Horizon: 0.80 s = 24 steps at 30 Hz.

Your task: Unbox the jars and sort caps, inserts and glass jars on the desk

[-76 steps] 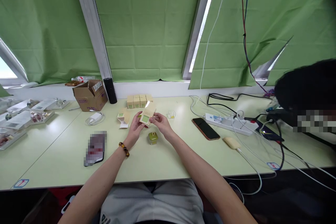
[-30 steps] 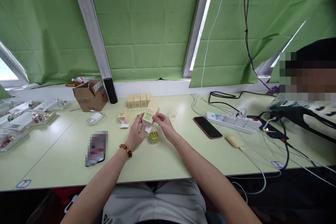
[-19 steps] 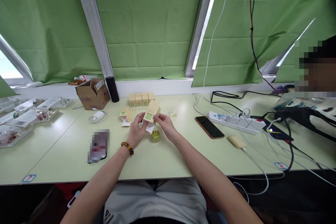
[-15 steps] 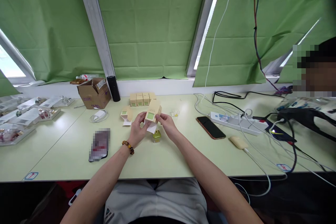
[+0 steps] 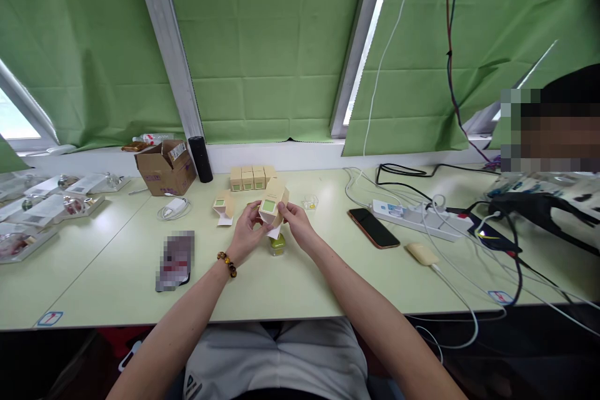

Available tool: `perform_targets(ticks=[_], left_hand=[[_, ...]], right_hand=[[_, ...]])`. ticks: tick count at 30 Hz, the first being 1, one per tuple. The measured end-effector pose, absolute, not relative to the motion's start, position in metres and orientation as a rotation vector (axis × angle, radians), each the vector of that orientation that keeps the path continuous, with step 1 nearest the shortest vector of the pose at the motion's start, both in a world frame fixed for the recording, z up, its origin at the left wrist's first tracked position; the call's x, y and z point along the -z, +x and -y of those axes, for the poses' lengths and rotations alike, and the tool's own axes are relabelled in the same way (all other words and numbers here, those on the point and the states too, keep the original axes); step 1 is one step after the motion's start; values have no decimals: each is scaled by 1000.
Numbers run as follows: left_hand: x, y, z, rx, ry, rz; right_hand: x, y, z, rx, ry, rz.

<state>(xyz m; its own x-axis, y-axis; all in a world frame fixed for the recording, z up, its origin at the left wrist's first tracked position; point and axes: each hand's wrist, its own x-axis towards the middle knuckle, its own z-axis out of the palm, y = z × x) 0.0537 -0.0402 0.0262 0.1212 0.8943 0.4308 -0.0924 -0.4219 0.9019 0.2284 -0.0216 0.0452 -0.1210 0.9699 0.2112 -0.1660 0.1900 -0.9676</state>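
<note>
A small cream cardboard box with a green window is held above the table, its white flap hanging down toward me. My left hand grips its left side, and a bead bracelet circles that wrist. On the right side my right hand pinches the same box. Just below the flap stands a small glass jar with green contents, partly covered by the flap. Left of my hands sits another cream box with its flap open. Several matching boxes stand in a row behind.
A clear little dish lies right of my hands. Further right are a phone, a power strip, a beige charger and loose cables. To the left are another phone, a brown carton and packaged goods. A person sits at far right.
The view has shifted slightly. Both hands keep hold of the box, which is turned a little, and its flap now covers more of the jar's top.
</note>
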Motion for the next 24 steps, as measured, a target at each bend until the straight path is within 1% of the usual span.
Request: perform_targets(ticks=[6, 11, 19, 24], left_hand=[[-25, 52, 37, -1442, 1550, -785], [-26, 53, 39, -1407, 1483, -699], [-20, 53, 33, -1344, 1436, -754], [-21, 52, 34, -1348, 1481, -755]], right_hand=[[-46, 232, 23, -1291, -769, 1301], [-49, 230, 26, -1349, -737, 1184], [-46, 229, 26, -1203, -826, 1059], [-48, 226, 26, -1181, -833, 1054]])
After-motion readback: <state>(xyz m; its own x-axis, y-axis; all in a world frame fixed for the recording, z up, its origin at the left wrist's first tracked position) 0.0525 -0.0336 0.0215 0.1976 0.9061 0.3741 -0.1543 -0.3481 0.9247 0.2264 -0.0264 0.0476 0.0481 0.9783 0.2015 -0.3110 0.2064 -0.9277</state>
